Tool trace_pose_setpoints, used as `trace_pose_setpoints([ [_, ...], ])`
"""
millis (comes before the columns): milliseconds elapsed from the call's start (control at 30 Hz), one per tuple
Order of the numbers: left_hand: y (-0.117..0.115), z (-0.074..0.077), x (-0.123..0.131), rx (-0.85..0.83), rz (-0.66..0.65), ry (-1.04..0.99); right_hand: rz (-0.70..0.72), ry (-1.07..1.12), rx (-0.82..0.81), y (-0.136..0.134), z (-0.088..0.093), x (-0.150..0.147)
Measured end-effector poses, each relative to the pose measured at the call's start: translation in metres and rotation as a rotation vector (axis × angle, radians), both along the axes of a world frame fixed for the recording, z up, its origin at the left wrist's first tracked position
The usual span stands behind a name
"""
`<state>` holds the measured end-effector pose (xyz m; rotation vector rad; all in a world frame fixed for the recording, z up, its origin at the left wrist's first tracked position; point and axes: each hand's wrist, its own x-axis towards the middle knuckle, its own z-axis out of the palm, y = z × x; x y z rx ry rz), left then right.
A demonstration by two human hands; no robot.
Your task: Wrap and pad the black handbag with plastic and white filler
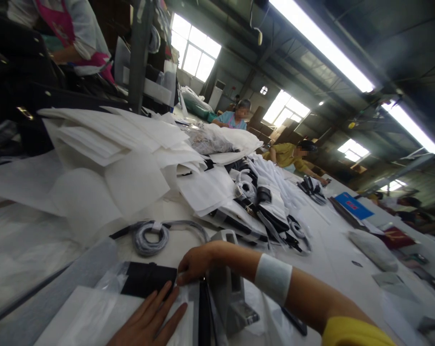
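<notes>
My left hand lies flat with fingers spread on a white sheet, its fingertips reaching the edge of a flat black piece. Thin, clear wrapping shows at that piece's left end. My right hand is closed, fingers curled down at the black piece's right corner; what they pinch is hidden. Under my right wrist stands a grey device that looks like a tape dispenser. Just beyond my hands lies a coiled grey strap with a white band around it.
Stacked white sheets spread across the left side. Behind the hands is a heap of black straps and white wrapping. A blue packet lies farther right on the white table. Co-workers stand beyond; a metal post rises at left.
</notes>
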<state>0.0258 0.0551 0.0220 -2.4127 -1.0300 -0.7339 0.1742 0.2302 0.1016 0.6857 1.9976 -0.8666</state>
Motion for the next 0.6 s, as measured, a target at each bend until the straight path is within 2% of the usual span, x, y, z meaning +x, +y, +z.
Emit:
trace_pose_setpoints([
  [100, -0.002, 0.004, 0.001, 0.015, 0.023, 0.049, 0.014, -0.007, 0.005, -0.001, 0.001, -0.007],
  [333, -0.008, -0.001, 0.004, 0.019, 0.044, 0.1, 0.024, -0.009, 0.047, 0.003, 0.004, -0.007],
  [467, -0.011, 0.001, 0.003, -0.013, 0.057, 0.097, -0.013, 0.101, 0.263, -0.005, 0.01, 0.001],
  [600, -0.009, -0.003, 0.002, -0.062, 0.022, 0.067, -0.04, 0.195, 0.367, -0.022, 0.0, 0.011],
])
